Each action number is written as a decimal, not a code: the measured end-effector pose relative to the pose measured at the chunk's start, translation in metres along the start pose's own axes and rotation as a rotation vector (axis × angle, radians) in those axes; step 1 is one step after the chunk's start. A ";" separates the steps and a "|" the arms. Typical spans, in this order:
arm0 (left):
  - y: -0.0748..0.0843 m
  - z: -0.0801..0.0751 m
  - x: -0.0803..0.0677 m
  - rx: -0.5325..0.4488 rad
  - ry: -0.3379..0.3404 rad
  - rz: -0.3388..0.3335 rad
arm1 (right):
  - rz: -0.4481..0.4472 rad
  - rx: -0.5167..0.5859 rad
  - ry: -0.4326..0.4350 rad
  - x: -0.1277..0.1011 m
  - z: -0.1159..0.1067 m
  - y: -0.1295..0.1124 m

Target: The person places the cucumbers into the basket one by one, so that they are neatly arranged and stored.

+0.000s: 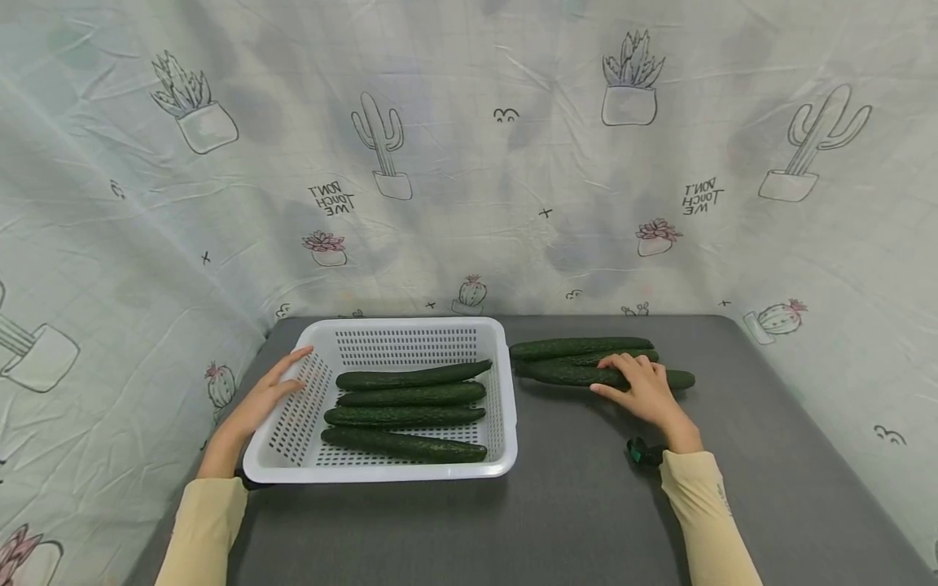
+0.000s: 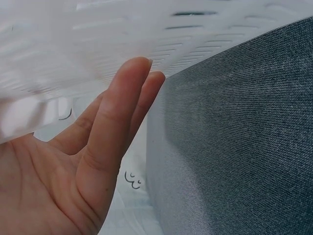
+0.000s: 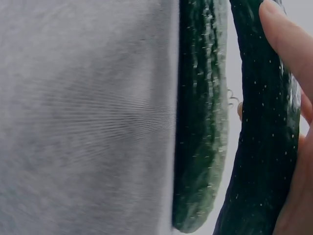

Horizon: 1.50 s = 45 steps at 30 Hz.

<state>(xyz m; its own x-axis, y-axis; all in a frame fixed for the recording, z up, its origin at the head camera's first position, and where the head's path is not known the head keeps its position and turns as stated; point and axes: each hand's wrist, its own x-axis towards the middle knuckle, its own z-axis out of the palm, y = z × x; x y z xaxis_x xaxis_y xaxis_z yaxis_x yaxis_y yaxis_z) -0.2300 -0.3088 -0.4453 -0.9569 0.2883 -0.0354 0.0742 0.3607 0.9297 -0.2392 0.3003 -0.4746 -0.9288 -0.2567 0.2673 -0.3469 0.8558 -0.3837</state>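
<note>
A white perforated basket [image 1: 410, 325] sits on the grey table [image 1: 572, 505] and holds several dark green cucumbers [image 1: 410, 395] lying side by side. My left hand [image 1: 282, 378] rests with straight fingers against the basket's left rim; the left wrist view shows the left hand [image 2: 102, 147] beside the basket wall [image 2: 73, 49]. Right of the basket lie three loose cucumbers [image 1: 579, 347]. My right hand [image 1: 636, 381] grips the nearest cucumber [image 1: 564, 374]. In the right wrist view that held cucumber [image 3: 264, 147] lies under a finger [image 3: 288, 39], with another cucumber [image 3: 200, 122] beside it.
A pale cloth printed with cactus drawings [image 1: 469, 163] hangs behind and around the table. The table's left edge [image 2: 156, 161] lies close to my left hand. Bare grey tabletop [image 3: 83, 122] extends in front of the loose cucumbers.
</note>
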 end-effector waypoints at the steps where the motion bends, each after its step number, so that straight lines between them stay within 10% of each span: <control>1: 0.000 0.000 0.000 -0.001 0.001 -0.001 | 0.003 -0.013 0.003 0.000 -0.002 -0.002; 45: 0.000 -0.001 -0.003 0.030 0.007 0.007 | 0.084 -0.120 0.098 0.016 -0.061 -0.091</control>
<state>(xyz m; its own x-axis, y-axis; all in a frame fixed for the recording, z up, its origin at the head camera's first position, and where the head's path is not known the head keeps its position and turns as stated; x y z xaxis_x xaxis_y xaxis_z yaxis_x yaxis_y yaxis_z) -0.2274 -0.3105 -0.4448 -0.9583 0.2846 -0.0266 0.0888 0.3849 0.9187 -0.2148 0.2454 -0.3817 -0.9348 -0.1421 0.3255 -0.2452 0.9213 -0.3018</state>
